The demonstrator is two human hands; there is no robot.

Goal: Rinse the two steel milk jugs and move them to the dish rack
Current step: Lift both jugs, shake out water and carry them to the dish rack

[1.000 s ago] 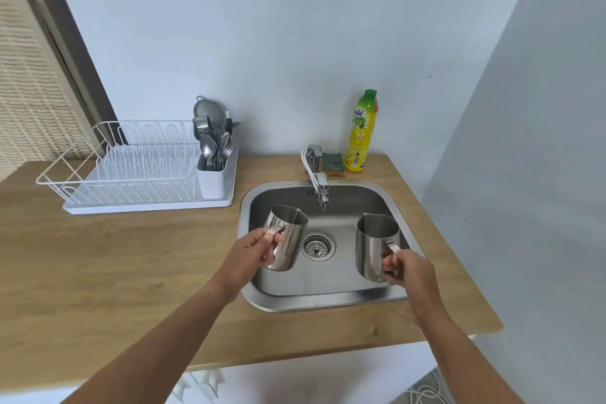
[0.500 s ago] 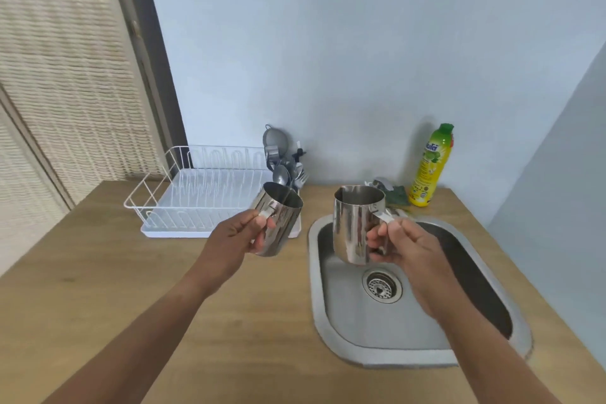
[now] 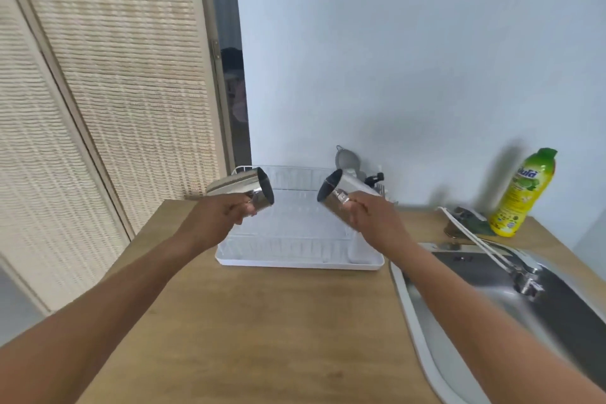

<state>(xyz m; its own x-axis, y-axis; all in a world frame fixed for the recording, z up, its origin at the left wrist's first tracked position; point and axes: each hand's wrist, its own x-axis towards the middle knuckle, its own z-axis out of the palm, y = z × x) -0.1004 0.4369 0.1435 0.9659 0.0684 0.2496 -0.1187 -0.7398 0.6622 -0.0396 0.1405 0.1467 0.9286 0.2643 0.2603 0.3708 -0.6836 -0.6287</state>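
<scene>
1. The left hand point(image 3: 213, 216) holds a shiny steel milk jug point(image 3: 244, 186) in the air, its fingers point(image 3: 242, 209) curled round the handle.
2. This jug lies tipped on its side with its dark mouth facing right, above the left rear part of the white wire dish rack point(image 3: 296, 251).
3. The right hand point(image 3: 373, 221) grips the second steel milk jug point(image 3: 342, 193) by its handle, fingers closed round it.
4. That jug is tilted with its mouth facing left, above the right rear part of the rack; the two mouths face each other, apart.
5. The rack sits at the back edge of the wooden tabletop point(image 3: 278, 321), just left of the steel sink point(image 3: 541, 311).
6. A yellow-green plastic detergent bottle point(image 3: 521, 193) stands at the back right corner, behind the sink.
</scene>
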